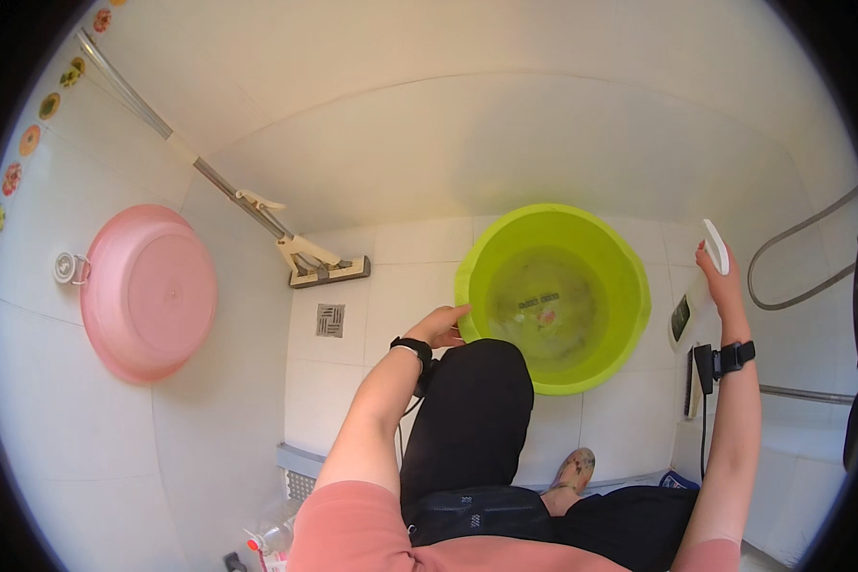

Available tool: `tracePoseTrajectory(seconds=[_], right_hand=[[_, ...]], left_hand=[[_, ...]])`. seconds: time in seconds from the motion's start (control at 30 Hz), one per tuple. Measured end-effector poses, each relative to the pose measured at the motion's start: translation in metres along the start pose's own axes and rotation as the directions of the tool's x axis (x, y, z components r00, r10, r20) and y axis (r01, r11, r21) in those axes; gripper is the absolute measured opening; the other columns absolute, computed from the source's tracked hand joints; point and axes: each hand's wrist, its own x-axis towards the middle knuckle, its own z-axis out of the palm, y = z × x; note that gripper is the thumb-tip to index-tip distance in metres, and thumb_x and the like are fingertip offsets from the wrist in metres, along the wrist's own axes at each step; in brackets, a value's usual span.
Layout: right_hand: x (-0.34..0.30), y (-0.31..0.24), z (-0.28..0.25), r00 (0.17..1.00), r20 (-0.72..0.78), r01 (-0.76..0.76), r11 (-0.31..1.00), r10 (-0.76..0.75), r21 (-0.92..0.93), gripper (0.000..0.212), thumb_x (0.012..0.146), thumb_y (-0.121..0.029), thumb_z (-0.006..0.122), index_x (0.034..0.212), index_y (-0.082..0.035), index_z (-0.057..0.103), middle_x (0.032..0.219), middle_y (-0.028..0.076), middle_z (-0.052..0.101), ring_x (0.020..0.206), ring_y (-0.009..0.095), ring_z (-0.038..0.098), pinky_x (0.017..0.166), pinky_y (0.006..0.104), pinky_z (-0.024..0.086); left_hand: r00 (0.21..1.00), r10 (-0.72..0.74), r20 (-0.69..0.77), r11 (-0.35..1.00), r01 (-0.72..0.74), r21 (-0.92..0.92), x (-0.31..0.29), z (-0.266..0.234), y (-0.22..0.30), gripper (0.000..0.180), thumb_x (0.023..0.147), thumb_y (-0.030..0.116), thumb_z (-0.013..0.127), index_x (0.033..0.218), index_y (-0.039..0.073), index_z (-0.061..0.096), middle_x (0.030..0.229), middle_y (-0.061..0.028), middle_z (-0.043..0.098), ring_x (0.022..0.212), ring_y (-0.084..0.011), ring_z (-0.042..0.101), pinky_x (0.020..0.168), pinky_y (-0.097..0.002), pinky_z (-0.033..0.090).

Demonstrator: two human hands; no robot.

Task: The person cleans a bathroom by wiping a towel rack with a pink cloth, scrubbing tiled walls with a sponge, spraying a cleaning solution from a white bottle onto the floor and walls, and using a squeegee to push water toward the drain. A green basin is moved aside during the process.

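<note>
A lime-green basin (629, 343) stands on the floor in front of me, with cloudy water and pale cloth-like shapes in it. My left hand (443, 327) grips its left rim beside my knee, fingers curled at the edge. Out to the right, my right hand (725, 278) is closed around a white plastic piece (715, 246), which looks like a handle; its kind is unclear. Just below that hand shows a white container (693, 310) with a dark green panel. Whether the two are one thing, I cannot tell.
A pink basin (167, 296) hangs from a hook (67, 268) on the left wall. A squeeze mop (243, 202) leans in the corner, near a square floor drain (330, 320). At right are a looped metal hose (782, 303) and a dark-bristled brush (692, 384).
</note>
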Motion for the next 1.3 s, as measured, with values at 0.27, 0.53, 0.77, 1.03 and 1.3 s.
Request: tracePoseTrajectory(seconds=[0.27, 0.53, 0.77, 1.03, 1.3], right_hand=[[-0.01, -0.018, 0.015, 0.999, -0.016, -0.047, 0.99, 0.05, 0.134, 0.029, 0.084, -0.022, 0.064, 0.104, -0.002, 0.058, 0.091, 0.003, 0.061, 0.08, 0.011, 0.057, 0.074, 0.0262, 0.045], [-0.014, -0.035, 0.023, 0.999, -0.026, -0.024, 0.991, 0.027, 0.134, 0.029, 0.081, -0.024, 0.065, 0.102, -0.005, 0.059, 0.086, 0.002, 0.061, 0.076, 0.01, 0.057, 0.073, 0.0265, 0.044], [-0.009, -0.033, 0.027, 0.999, -0.054, 0.018, 0.99, -0.011, 0.141, 0.03, 0.079, -0.026, 0.065, 0.1, -0.005, 0.059, 0.08, 0.001, 0.06, 0.075, 0.01, 0.056, 0.071, 0.0266, 0.043], [-0.007, -0.027, 0.029, 0.997, -0.061, 0.053, 0.98, -0.042, 0.192, 0.03, 0.079, -0.027, 0.065, 0.101, -0.006, 0.06, 0.082, 0.002, 0.061, 0.075, 0.011, 0.057, 0.071, 0.027, 0.044], [-0.01, -0.017, 0.035, 0.995, -0.076, 0.076, 0.964, -0.059, 0.254, 0.028, 0.08, -0.025, 0.066, 0.099, -0.006, 0.061, 0.087, 0.003, 0.062, 0.081, 0.013, 0.057, 0.074, 0.0279, 0.045]], left_hand=[[0.979, 0.093, -0.181, 0.985, -0.064, 0.159, -0.018, -0.025, 0.021, 0.052, 0.086, 0.031, 0.06, 0.115, -0.011, 0.049, 0.107, -0.0208, 0.061, 0.089, -0.0332, 0.064, 0.07, -0.0492, 0.055], [0.871, 0.193, -0.451, 0.954, -0.059, 0.294, -0.051, -0.083, 0.021, 0.045, 0.088, 0.035, 0.057, 0.109, -0.005, 0.055, 0.098, -0.0144, 0.064, 0.082, -0.0267, 0.065, 0.065, -0.0427, 0.056], [0.713, 0.271, -0.647, 0.942, -0.059, 0.33, -0.117, -0.136, 0.029, 0.048, 0.085, 0.034, 0.061, 0.109, -0.007, 0.053, 0.1, -0.0173, 0.063, 0.083, -0.0289, 0.065, 0.066, -0.0448, 0.056], [0.558, 0.283, -0.78, 0.959, -0.14, 0.248, -0.188, -0.168, 0.023, 0.048, 0.087, 0.034, 0.059, 0.115, -0.004, 0.05, 0.099, -0.0131, 0.064, 0.081, -0.0244, 0.065, 0.065, -0.0382, 0.056], [0.428, 0.372, -0.823, 0.925, -0.101, 0.366, -0.195, -0.136, 0.035, 0.045, 0.085, 0.034, 0.062, 0.102, -0.008, 0.057, 0.089, -0.0138, 0.065, 0.07, -0.0235, 0.065, 0.052, -0.0354, 0.053]])
